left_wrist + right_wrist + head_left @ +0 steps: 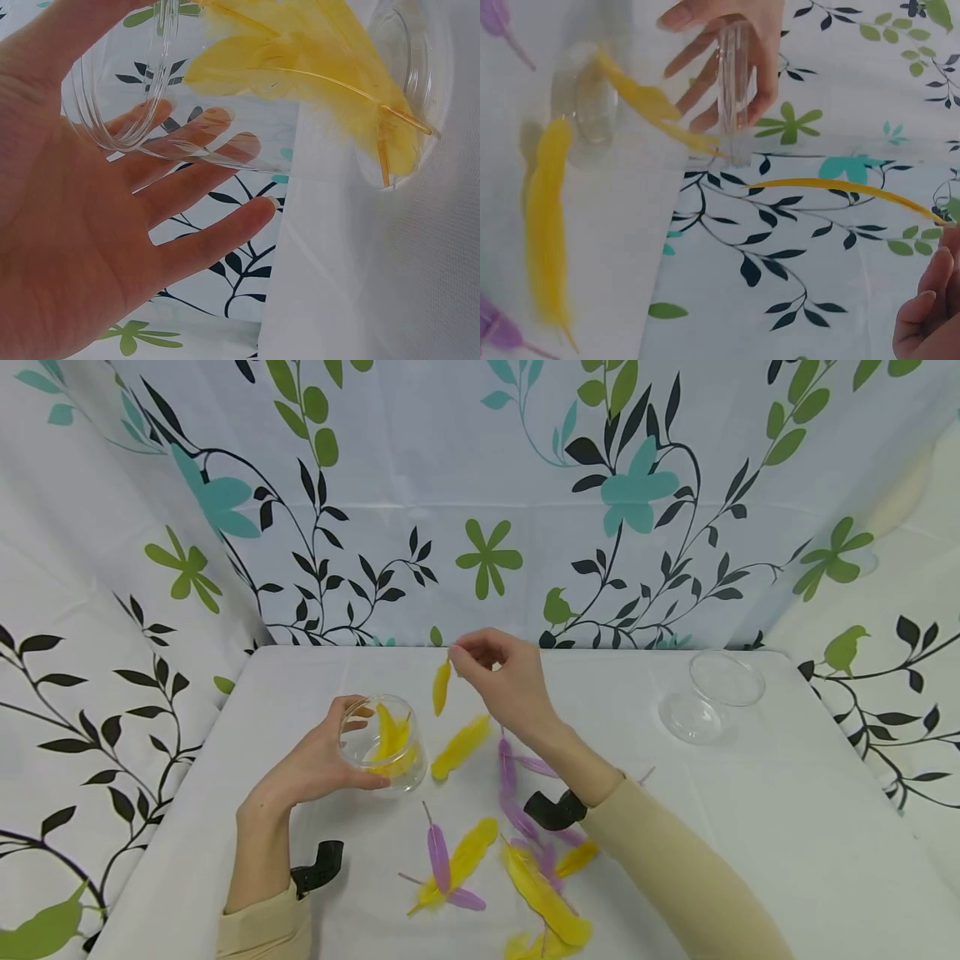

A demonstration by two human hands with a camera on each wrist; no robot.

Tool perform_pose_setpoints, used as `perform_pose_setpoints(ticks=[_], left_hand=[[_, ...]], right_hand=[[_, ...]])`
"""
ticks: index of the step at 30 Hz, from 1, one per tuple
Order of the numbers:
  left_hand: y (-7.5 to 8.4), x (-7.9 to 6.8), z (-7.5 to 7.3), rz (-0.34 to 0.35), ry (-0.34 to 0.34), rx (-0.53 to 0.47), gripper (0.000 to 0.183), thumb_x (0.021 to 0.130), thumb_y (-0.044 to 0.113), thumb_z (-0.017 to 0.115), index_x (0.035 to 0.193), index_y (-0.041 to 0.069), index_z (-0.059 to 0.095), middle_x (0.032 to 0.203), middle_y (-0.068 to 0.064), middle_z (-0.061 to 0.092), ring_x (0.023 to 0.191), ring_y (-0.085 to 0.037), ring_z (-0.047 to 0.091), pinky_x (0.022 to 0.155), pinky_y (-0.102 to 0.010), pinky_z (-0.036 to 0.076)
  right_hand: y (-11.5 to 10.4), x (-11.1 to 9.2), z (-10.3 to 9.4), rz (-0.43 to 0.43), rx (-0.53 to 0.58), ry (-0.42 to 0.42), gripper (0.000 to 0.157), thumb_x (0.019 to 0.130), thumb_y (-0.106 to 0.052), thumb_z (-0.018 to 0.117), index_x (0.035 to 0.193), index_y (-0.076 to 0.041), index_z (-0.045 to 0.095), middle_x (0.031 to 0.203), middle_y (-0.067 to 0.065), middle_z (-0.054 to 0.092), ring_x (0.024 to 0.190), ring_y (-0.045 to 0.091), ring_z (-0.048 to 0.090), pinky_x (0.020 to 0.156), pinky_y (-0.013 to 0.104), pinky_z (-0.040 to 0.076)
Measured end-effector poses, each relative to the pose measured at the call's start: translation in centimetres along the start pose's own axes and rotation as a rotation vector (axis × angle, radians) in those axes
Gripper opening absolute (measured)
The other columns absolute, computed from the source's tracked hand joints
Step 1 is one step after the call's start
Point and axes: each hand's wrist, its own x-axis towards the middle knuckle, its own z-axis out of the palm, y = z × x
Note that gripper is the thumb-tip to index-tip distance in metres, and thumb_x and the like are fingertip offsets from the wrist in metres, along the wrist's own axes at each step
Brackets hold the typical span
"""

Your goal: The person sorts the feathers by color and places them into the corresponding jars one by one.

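Observation:
My left hand holds a clear glass jar on the white table, thumb on the near side and fingers around the far side. Inside the jar, yellow feathers lean against the glass. Above and right of its mouth, my right hand pinches a yellow feather between thumb and fingertips, the feather's other end hanging down. In the right wrist view this pinched feather stretches towards the jar's rim, apart from it. Another yellow feather lies on the table just right of the jar.
Several yellow and purple feathers lie across the table's front middle, among them a purple one and a large yellow one. A second clear glass jar stands at the back right. Patterned curtains hang behind the white table.

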Motion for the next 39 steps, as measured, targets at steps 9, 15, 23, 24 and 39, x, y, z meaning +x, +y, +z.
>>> perform_pose_setpoints(ticks=[9, 15, 23, 24, 39], left_hand=[[-0.1, 0.3, 0.2, 0.02, -0.001, -0.006, 0.109, 0.069, 0.033, 0.092, 0.15, 0.015, 0.021, 0.157, -0.011, 0.036, 0.143, -0.035, 0.038, 0.107, -0.072, 0.031], [-0.1, 0.3, 0.3, 0.025, 0.0, -0.002, 0.108, 0.07, 0.03, 0.092, 0.15, 0.016, 0.021, 0.158, -0.012, 0.034, 0.143, -0.036, 0.038, 0.106, -0.073, 0.032], [0.0, 0.1, 0.3, 0.034, 0.0, -0.001, 0.107, 0.07, 0.033, 0.091, 0.149, 0.015, 0.021, 0.158, -0.016, 0.034, 0.142, -0.039, 0.038, 0.104, -0.075, 0.033], [-0.1, 0.1, 0.3, 0.033, 0.001, -0.001, 0.107, 0.07, 0.033, 0.092, 0.149, 0.016, 0.022, 0.158, -0.015, 0.034, 0.142, -0.039, 0.038, 0.104, -0.074, 0.033], [-0.2, -0.1, 0.1, 0.007, 0.001, 0.009, 0.108, 0.07, 0.034, 0.092, 0.15, 0.015, 0.021, 0.157, -0.016, 0.036, 0.143, -0.04, 0.036, 0.106, -0.073, 0.032]], right_hand=[[-0.1, 0.1, 4.1, -0.002, 0.035, -0.094, 0.012, 0.095, -0.016, 0.069, 0.098, -0.007, 0.075, 0.071, 0.003, 0.06, 0.064, 0.017, 0.049, 0.058, 0.021, 0.042], [1.7, -1.1, 6.0, 0.111, -0.082, -0.172, 0.015, 0.094, -0.02, 0.07, 0.1, -0.009, 0.077, 0.063, 0.0, 0.05, 0.06, 0.014, 0.045, 0.053, 0.019, 0.034], [3.2, -2.1, 6.8, 0.211, -0.162, -0.222, 0.014, 0.093, -0.022, 0.071, 0.097, -0.012, 0.079, 0.059, -0.003, 0.045, 0.055, 0.011, 0.04, 0.048, 0.019, 0.027], [3.4, -2.2, 6.8, 0.218, -0.164, -0.226, 0.014, 0.092, -0.022, 0.071, 0.097, -0.012, 0.079, 0.06, -0.002, 0.046, 0.055, 0.011, 0.04, 0.048, 0.019, 0.028], [5.6, -1.6, 2.4, 0.257, -0.117, -0.175, 0.016, 0.094, -0.027, 0.07, 0.101, -0.014, 0.076, 0.08, 0.001, 0.066, 0.074, 0.018, 0.056, 0.065, 0.024, 0.047]])
